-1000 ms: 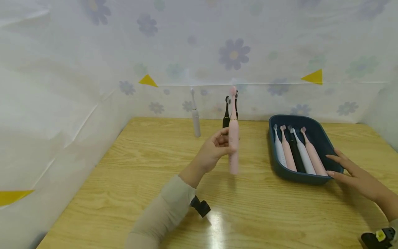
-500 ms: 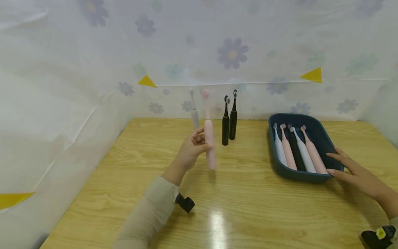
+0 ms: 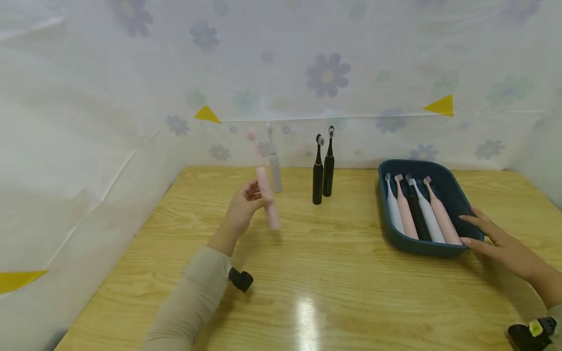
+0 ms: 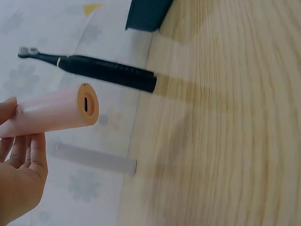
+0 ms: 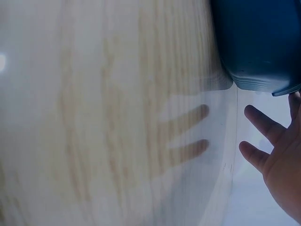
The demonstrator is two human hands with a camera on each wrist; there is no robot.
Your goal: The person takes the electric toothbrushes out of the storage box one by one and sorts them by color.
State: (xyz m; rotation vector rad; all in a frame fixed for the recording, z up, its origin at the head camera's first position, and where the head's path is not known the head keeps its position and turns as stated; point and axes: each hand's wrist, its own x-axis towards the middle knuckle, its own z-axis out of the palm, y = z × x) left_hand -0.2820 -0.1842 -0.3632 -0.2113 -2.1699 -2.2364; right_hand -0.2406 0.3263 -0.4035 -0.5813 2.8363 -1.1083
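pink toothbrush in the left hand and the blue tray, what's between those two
Two black toothbrushes stand upright between the pink toothbrush and the blue tray, as the head view shows; a grey toothbrush stands just beyond the pink one.

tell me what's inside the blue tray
Five toothbrushes lie inside the blue tray, left to right white, pink, black, white, pink. Anything beneath them is covered and cannot be seen.

Head view was softly lit, glare on tabletop [image 3: 342,278] lower center, pink toothbrush [image 3: 264,185] slightly blurred; right wrist view looked washed-out.
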